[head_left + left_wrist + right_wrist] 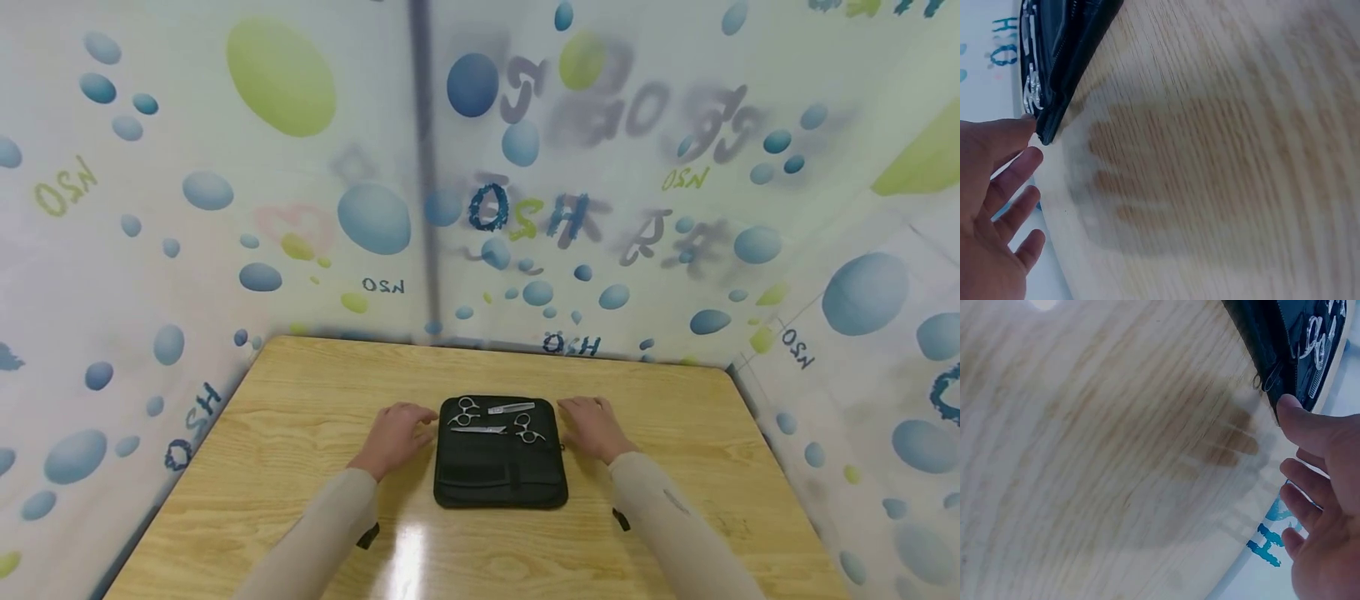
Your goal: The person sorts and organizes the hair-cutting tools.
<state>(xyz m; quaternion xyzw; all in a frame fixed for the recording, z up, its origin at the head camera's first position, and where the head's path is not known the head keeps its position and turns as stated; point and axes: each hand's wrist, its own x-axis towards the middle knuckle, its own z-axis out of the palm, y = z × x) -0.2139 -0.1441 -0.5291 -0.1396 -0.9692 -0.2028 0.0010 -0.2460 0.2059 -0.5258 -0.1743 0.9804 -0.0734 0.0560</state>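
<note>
A black case lies flat on the wooden counter, about in the middle of its width, between the two hands of the person. In the upper part of the case rest two pairs of silver scissors, one above the other: the upper scissors have their finger rings toward the left, and the lower scissors have theirs toward the right. Below them there is a flat black pocket, and near the right edge a small zip pull is seen. The left hand is at the upper left side of the case, and its grip is apart, the fingers being lightly bent and separated from each other. In the left wrist view its thumb comes to the edge of the case, but I cannot tell if it presses. The right hand is at the upper right side, with its grip also apart; its thumb lies against the corner of the case. Both arms wear pale sleeves. A bright reflection shines on the counter, and behind it stands a white wall with blue and green spots and lettering.
</note>
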